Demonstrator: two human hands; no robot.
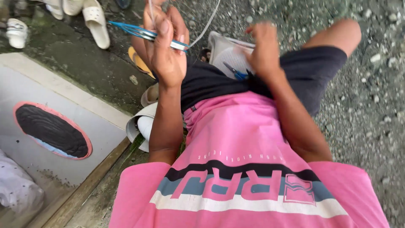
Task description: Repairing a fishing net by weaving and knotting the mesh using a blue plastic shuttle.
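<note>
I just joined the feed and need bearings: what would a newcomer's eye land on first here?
First the pink T-shirt filling the bottom centre. Above it, the left hand grips a blue-handled tool with thin white wire trailing up, while the right hand rests on the lap beside blue-handled pliers. White sandals lie upper left.

**What I count around me**

I count two hands of mine: my left hand (166,46) at eleven o'clock and my right hand (263,48) at one o'clock. There is one blue-handled tool (145,33) in my left hand, and one thin white cord (206,26) at twelve. One white mesh bag (230,52) lies on my lap with one pair of blue-handled pliers (236,72) on it. At ten o'clock I count three pale sandals (96,23), with a fourth at the left edge.
</note>
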